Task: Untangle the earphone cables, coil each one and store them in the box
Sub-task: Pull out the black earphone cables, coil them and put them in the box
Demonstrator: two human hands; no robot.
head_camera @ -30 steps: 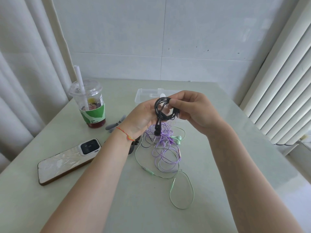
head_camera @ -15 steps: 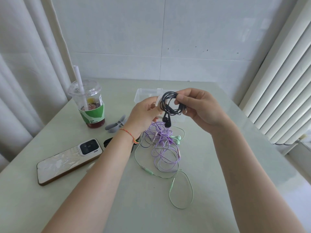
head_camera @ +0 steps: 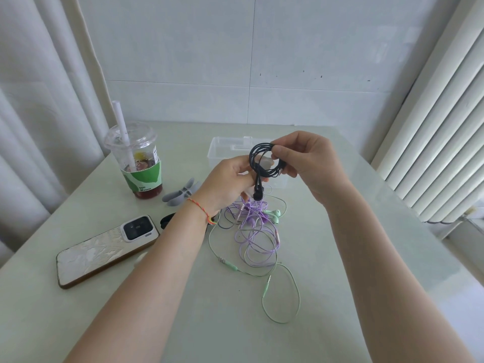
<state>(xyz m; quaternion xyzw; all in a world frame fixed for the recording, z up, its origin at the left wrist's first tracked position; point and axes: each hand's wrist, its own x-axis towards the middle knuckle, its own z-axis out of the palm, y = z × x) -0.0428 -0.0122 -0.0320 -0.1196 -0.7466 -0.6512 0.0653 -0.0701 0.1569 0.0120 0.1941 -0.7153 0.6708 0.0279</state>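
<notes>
Trouble could start with the black cable [head_camera: 262,163], which we hold up in the air just in front of the clear box [head_camera: 222,150]. Our right hand [head_camera: 309,163] has its grip pinched tight on one side of the little black coil. Our left hand [head_camera: 227,184] has its fingers curled near the other side, where the earbud end [head_camera: 258,195] hangs down loose. We cannot tell if the left grip is really on the cable.

If the pinch lets go, we think the loops will spring open and we must wind them again. The hanging end could also dip into the purple cable [head_camera: 258,231] and the green cable [head_camera: 281,294], which lie mixed up on the table [head_camera: 183,323] right below, and get caught.

The drink cup [head_camera: 140,163] stands off to the left, near our left arm. A wide swing of that arm might knock it over, and the phone [head_camera: 104,248] lies close by.
</notes>
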